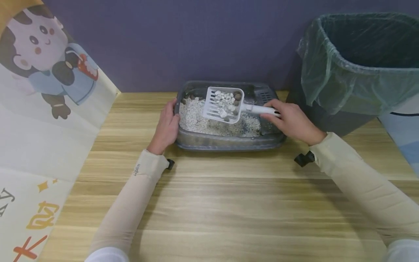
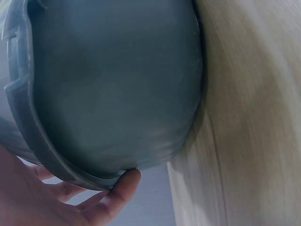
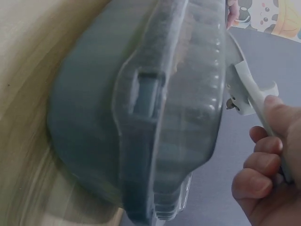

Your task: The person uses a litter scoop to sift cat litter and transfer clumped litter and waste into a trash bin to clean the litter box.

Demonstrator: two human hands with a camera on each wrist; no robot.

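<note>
A grey litter box (image 1: pixel 226 144) with pale granular litter (image 1: pixel 195 119) stands on the wooden table. Held by its handle in my right hand (image 1: pixel 291 118), a white slotted litter scoop (image 1: pixel 256 108) is raised over the box. Whitish and brown clumps (image 1: pixel 226 102) lie in its pan. My left hand (image 1: pixel 166 127) grips the box at its left end. The left wrist view shows the thumb (image 2: pixel 126 183) against the box just under the rim and the other fingers partly hidden behind. In the right wrist view, curled fingers (image 3: pixel 258 165) wrap the scoop's handle.
A dark bin (image 1: pixel 327 116) lined with a translucent green bag (image 1: pixel 347 87) stands right of the box. Behind the box rises a dark blue-grey wall (image 1: pixel 183 43). A white panel with cartoon prints (image 1: pixel 49 62) borders the table (image 1: pixel 209 203) on the left.
</note>
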